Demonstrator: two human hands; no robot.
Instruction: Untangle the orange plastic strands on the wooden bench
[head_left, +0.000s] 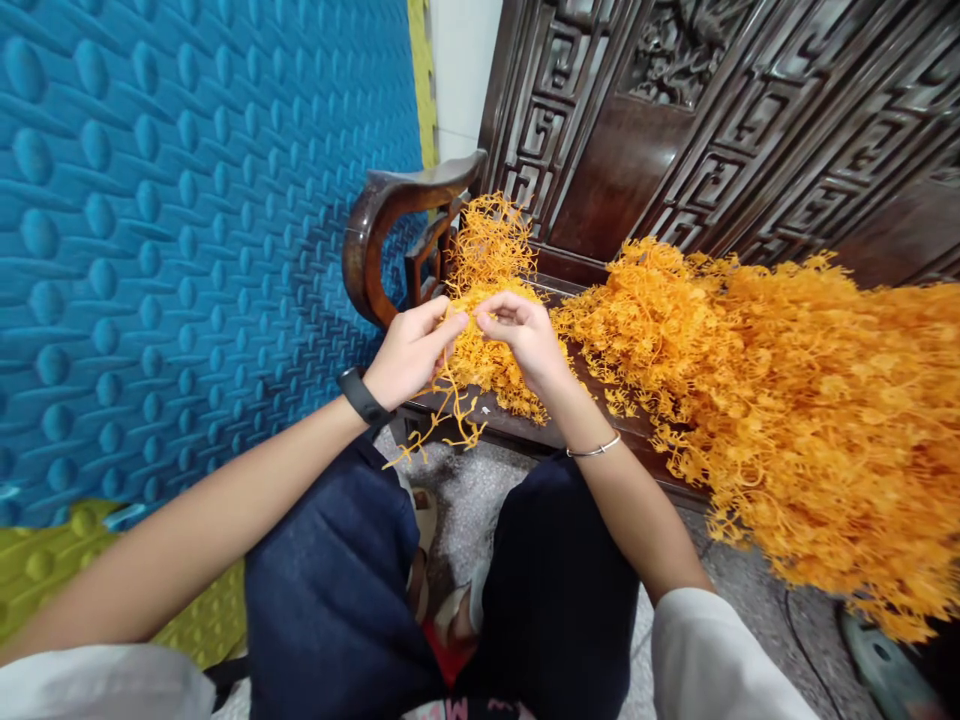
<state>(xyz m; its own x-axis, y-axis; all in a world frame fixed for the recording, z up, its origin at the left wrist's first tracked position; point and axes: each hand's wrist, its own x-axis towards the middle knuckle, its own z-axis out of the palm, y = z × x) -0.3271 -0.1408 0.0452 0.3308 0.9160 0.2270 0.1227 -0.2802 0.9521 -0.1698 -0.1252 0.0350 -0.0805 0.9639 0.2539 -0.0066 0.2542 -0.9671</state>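
Observation:
My left hand (417, 350), with a black band on the wrist, is closed around an orange branching plastic stem (453, 408) whose thin twigs hang below the fingers. Close beside it, my right hand (523, 335) is pinched, thumb against fingertips, near the upper end of the stem. What sits between those fingertips is too small to tell. Behind and under both hands lies a heap of orange plastic sprigs (495, 365) on a dark wooden bench (626, 425). A looser pile of bare orange stems (491, 240) rises at the back.
A large mound of orange plastic sprigs (825, 400) covers the bench to the right and spills over its front edge. The curved wooden armrest (375, 235) stands at left, the carved backrest (607, 190) behind. Blue foam matting (187, 250) fills the left side.

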